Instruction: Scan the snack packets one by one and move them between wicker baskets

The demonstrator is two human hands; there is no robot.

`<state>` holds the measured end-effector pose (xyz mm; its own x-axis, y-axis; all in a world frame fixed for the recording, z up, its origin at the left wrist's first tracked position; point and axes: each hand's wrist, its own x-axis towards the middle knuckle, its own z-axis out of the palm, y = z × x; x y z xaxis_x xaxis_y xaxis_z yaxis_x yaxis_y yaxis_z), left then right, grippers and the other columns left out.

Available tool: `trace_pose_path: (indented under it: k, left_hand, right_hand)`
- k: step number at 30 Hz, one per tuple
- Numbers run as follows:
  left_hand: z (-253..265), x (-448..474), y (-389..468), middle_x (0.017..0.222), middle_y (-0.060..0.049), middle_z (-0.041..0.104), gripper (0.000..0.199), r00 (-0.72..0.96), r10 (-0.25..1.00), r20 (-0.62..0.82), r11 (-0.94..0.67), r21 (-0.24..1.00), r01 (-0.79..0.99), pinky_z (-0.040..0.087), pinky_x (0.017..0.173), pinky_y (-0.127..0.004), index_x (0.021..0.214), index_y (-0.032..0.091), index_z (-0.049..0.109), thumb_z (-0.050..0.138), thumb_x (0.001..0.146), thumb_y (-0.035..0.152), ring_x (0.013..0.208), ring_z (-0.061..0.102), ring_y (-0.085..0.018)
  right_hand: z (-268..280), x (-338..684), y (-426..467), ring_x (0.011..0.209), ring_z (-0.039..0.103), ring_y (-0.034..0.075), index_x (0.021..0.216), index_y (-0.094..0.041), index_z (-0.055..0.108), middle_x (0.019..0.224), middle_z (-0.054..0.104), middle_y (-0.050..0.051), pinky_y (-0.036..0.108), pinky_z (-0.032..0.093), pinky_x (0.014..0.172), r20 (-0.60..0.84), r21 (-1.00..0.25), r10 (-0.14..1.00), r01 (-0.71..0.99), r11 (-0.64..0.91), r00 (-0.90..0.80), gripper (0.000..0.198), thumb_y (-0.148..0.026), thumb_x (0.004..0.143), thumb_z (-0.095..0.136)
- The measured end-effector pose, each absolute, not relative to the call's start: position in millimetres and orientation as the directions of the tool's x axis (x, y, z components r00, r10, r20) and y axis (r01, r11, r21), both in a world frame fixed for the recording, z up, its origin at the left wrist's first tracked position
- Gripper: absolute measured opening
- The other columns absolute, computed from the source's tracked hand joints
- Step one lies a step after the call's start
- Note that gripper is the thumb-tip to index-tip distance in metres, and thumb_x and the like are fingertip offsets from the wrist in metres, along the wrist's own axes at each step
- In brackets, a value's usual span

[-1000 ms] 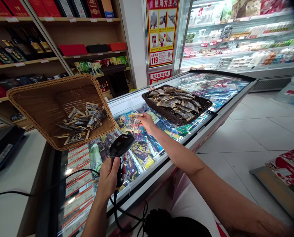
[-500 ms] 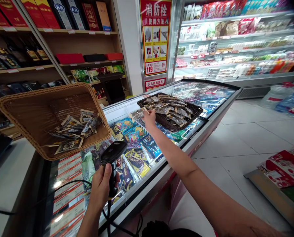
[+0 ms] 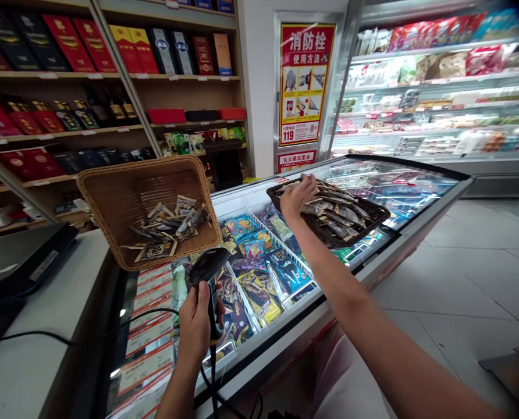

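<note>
My left hand is wrapped round the grip of a black barcode scanner, whose cable hangs down below it. Over the near left part of a dark woven basket, my right hand reaches out with its fingers apart. Several small snack packets are heaped in that basket, right under the fingers. Part of the heap is hidden behind the hand. To the left stands a tilted tan wicker basket with a smaller pile of similar packets in it.
Both baskets rest on a glass-topped chest freezer full of wrapped ice creams. Price labels line its left end. A white counter stands at left, shelves of boxes behind, and a chilled display at right.
My right hand has moved from the near side of the dark basket to above it, and its fingers have opened off the packet. The view has turned left; the scanner stays in my left hand.
</note>
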<state>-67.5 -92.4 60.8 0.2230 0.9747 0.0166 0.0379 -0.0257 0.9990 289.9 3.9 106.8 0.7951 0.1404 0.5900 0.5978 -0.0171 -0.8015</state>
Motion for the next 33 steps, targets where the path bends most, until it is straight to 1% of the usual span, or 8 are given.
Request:
trace_pose_path:
  k: [4,7,13,20,23,26,29,33]
  left_hand:
    - [69,-69,-94,0.061,0.001,0.065,0.064,0.090,0.996,0.014,-0.009,0.998,-0.055,0.044,0.037,-0.025,0.095,0.019,0.060,0.061,0.086,0.082,0.047,0.063,-0.017]
    - [72,-70,-93,0.058,0.002,0.064,0.067,0.084,0.996,-0.005,0.013,0.995,-0.095,0.045,0.038,-0.025,0.094,0.019,0.059,0.063,0.083,0.085,0.046,0.063,-0.017]
    - [64,-69,-89,0.056,0.002,0.063,0.066,0.052,0.999,0.011,-0.007,0.996,-0.086,0.043,0.037,-0.024,0.086,0.021,0.055,0.060,0.083,0.087,0.044,0.062,-0.016]
    - [70,-68,-93,0.058,0.001,0.066,0.068,0.085,0.996,0.020,-0.009,0.993,-0.120,0.044,0.038,-0.024,0.089,0.021,0.056,0.062,0.081,0.088,0.047,0.064,-0.017]
    - [75,-67,-94,0.057,0.000,0.066,0.071,0.132,0.991,0.031,-0.014,0.991,-0.131,0.044,0.037,-0.026,0.093,0.019,0.059,0.063,0.079,0.089,0.048,0.066,-0.019]
    - [77,-66,-94,0.056,0.000,0.064,0.071,0.193,0.981,0.008,0.014,0.994,-0.112,0.042,0.037,-0.025,0.093,0.019,0.060,0.063,0.079,0.088,0.048,0.065,-0.018]
    - [74,-63,-94,0.055,0.001,0.062,0.071,0.264,0.964,-0.021,0.035,0.998,-0.049,0.041,0.038,-0.024,0.092,0.019,0.061,0.062,0.080,0.089,0.048,0.064,-0.017]
    - [69,-59,-96,0.056,0.002,0.060,0.070,0.346,0.937,-0.043,0.038,0.999,0.023,0.042,0.040,-0.024,0.091,0.020,0.061,0.062,0.079,0.089,0.049,0.064,-0.017]
  right_hand:
    - [86,182,42,0.148,0.047,0.031,0.143,-0.016,0.057,0.149,0.056,0.021,0.054,0.038,0.125,0.724,-0.520,0.654,0.797,0.307,0.220,0.050,-0.006,0.099,0.036]
    - [80,109,79,0.137,0.056,0.029,0.135,-0.015,0.063,0.139,0.063,0.019,0.044,0.045,0.118,0.582,-0.253,0.778,0.857,0.448,-0.235,0.044,-0.003,0.101,0.037]
    - [83,62,127,0.125,0.062,0.034,0.134,-0.010,0.062,0.150,0.053,0.028,0.042,0.056,0.096,0.416,-0.210,0.909,0.974,0.086,0.010,0.049,0.006,0.091,0.046]
    - [80,87,110,0.133,0.053,0.028,0.125,-0.021,0.063,0.118,0.070,0.014,0.035,0.051,0.103,0.486,-0.277,0.854,0.895,0.350,-0.183,0.029,-0.008,0.103,0.050]
    - [78,100,84,0.122,0.060,0.024,0.121,-0.022,0.061,0.114,0.068,0.010,0.035,0.053,0.102,0.514,-0.630,0.858,0.671,0.390,-0.017,0.018,-0.031,0.108,0.054]
    - [74,123,53,0.104,0.068,0.020,0.114,-0.024,0.058,0.104,0.070,0.004,0.034,0.058,0.094,0.292,-0.956,0.925,0.105,0.274,0.243,0.022,-0.044,0.104,0.061]
    - [68,151,22,0.087,0.071,0.020,0.102,-0.023,0.057,0.089,0.070,0.003,0.037,0.063,0.085,-0.045,-0.905,0.969,-0.421,0.063,0.242,0.022,-0.041,0.099,0.069]
    - [59,185,-3,0.077,0.071,0.018,0.090,-0.022,0.058,0.079,0.072,0.000,0.034,0.062,0.080,-0.161,-0.823,0.970,-0.568,-0.029,0.185,0.032,-0.008,0.076,0.084]
